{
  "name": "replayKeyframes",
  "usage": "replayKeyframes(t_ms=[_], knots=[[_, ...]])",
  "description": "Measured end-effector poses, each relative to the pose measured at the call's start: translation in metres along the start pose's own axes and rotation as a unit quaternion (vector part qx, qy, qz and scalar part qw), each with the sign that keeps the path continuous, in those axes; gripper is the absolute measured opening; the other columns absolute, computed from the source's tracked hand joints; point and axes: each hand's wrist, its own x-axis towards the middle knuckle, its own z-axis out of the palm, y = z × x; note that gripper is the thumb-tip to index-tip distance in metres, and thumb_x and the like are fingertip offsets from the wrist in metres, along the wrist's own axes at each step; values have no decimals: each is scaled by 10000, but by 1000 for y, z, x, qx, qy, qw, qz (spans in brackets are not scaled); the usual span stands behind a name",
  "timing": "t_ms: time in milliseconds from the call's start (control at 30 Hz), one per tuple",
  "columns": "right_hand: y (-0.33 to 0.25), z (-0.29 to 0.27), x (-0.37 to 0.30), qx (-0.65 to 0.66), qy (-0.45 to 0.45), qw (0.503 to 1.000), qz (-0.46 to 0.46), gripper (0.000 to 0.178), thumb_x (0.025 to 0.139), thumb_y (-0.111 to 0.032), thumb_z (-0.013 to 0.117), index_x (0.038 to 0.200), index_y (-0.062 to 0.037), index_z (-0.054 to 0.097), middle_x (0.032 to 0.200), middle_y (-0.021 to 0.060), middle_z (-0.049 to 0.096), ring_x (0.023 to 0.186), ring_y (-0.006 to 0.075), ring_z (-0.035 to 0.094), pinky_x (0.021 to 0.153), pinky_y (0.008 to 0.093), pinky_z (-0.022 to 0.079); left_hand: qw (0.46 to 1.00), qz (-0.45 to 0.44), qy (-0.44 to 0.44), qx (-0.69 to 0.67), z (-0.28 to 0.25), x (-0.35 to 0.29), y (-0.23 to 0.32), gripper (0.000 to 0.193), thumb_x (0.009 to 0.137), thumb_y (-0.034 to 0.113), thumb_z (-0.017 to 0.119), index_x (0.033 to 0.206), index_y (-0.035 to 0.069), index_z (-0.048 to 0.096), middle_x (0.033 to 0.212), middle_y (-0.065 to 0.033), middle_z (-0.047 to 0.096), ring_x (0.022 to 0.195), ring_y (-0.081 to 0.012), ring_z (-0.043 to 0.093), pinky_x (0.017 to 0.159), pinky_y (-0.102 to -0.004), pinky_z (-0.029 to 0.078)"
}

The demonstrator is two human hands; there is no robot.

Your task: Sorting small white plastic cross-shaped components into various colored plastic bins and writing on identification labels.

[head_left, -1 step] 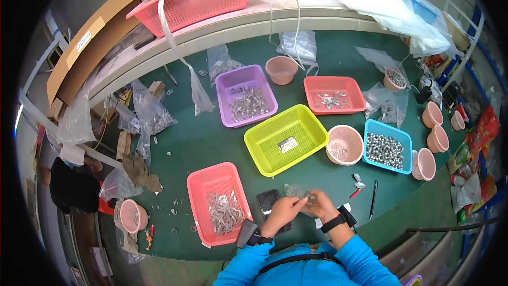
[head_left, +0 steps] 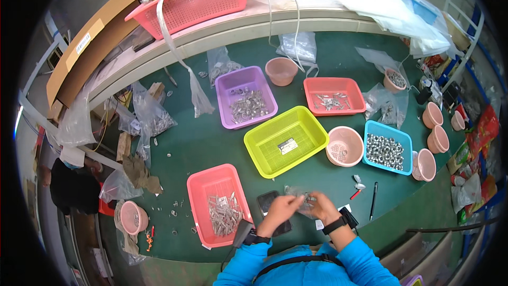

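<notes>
Close in front of me, my left hand (head_left: 286,209) and my right hand (head_left: 321,207) meet at a small clear plastic bag (head_left: 294,190). Fingers of both hands are pinched on it, and something small and greyish shows by the right fingertips, too small to name. Beneath my left wrist lies a dark phone (head_left: 268,199), partly covered. To the left, a pink basket (head_left: 197,201) holds many slim metal pieces. Beyond my hands stands a yellow-green basket (head_left: 259,151) with a small labelled card on its bottom.
A round pink bowl (head_left: 334,139) and a blue basket (head_left: 409,151) of metal rings stand right of the yellow-green one. Farther back are a purple basket (head_left: 221,95) and a red basket (head_left: 313,83) with metal parts. A black pen (head_left: 374,201) lies at the right.
My fingertips have shifted slightly around the plastic bag, and the two hands are a little farther apart. The baskets appear unchanged.
</notes>
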Motion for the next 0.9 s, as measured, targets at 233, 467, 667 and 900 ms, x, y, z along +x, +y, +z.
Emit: replayKeyframes(t_ms=[233, 467, 667, 900], knots=[[-15, 1, -55, -198, -90, 976, -12, 225, 818, -111, 394, 975, 33, 469, 957, 140, 534, 837, 206, 539, 745, 294, 445, 922, -100, 189, 322, -19, 68, -94, 347, 662, 320, 578, 851, 30, 555, 859, -214, 508, 826, -361, 476, 683, -413, 417], [-32, -39, -81, -209, 0, 975, -80, 199, 823, -120, 391, 948, 6, 479, 840, 113, 560, 757, 160, 542, 671, 269, 451, 819, -131, 345, 439, 2, 114, -141, 280, 628, 183, 590, 867, 49, 532, 790, -207, 476, 730, -355, 490, 570, -418, 438], [-19, -80, -71, -329, 73, 927, -164, 174, 793, -119, 456, 933, -19, 479, 762, 64, 549, 680, 119, 516, 615, 248, 431, 935, -146, 258, 193, -22, 79, -117, 178, 592, 110, 558, 728, -4, 564, 645, -182, 557, 616, -335, 548, 582, -389, 442], [35, -120, -30, -729, 70, 587, -344, 319, 647, -87, 579, 949, -38, 489, 897, 108, 496, 848, 248, 478, 699, 329, 395, 972, -117, 117, -167, -27, -18, -19, 115, 741, 67, 569, 784, -40, 568, 633, -42, 550, 538, -76, 497, 497, -198, 406]])
